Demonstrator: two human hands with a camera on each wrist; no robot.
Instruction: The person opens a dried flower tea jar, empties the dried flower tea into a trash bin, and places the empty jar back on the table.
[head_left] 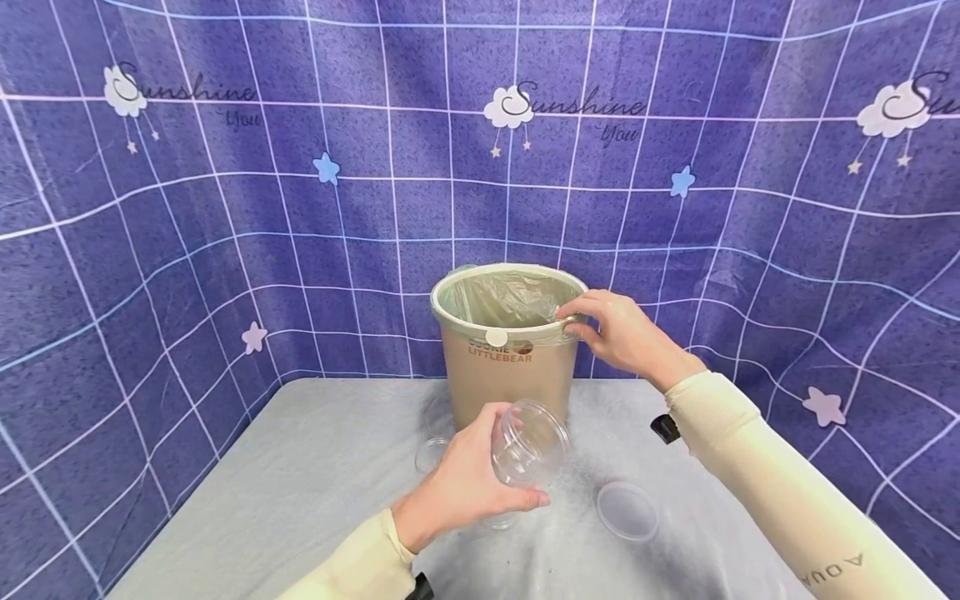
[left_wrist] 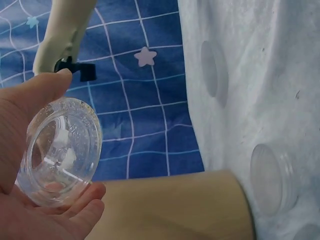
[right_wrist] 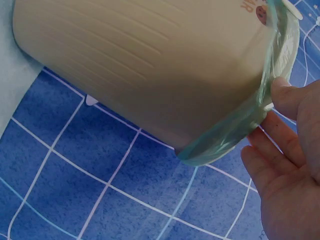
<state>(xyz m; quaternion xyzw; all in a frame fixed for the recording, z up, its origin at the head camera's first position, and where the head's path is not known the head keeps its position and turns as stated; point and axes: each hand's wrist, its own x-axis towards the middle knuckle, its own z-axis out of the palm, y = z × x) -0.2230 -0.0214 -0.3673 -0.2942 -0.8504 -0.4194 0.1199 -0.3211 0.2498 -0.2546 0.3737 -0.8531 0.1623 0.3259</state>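
My left hand (head_left: pixel 471 475) grips a clear round plastic container (head_left: pixel 531 442), tilted so its open mouth faces up and to the right. In the left wrist view the thumb lies over one side of this container (left_wrist: pixel 65 152) and the fingers under the other. Behind it stands a beige trash bin (head_left: pixel 510 375) with a white rim and a thin translucent liner (head_left: pixel 517 300). At the bin's right side my right hand (head_left: pixel 618 333) pinches the rim and liner, fingers over the edge and thumb outside. In the right wrist view, the thumb rests on the liner-covered rim (right_wrist: pixel 282 60).
A round translucent lid (head_left: pixel 628 510) lies flat on the grey table cloth (head_left: pixel 330 467), right of my left hand. Another clear round piece (head_left: pixel 431 454) lies left of that hand, and one more (head_left: pixel 498 521) is partly hidden below it. A blue-purple gridded curtain (head_left: pixel 360 275) surrounds the table.
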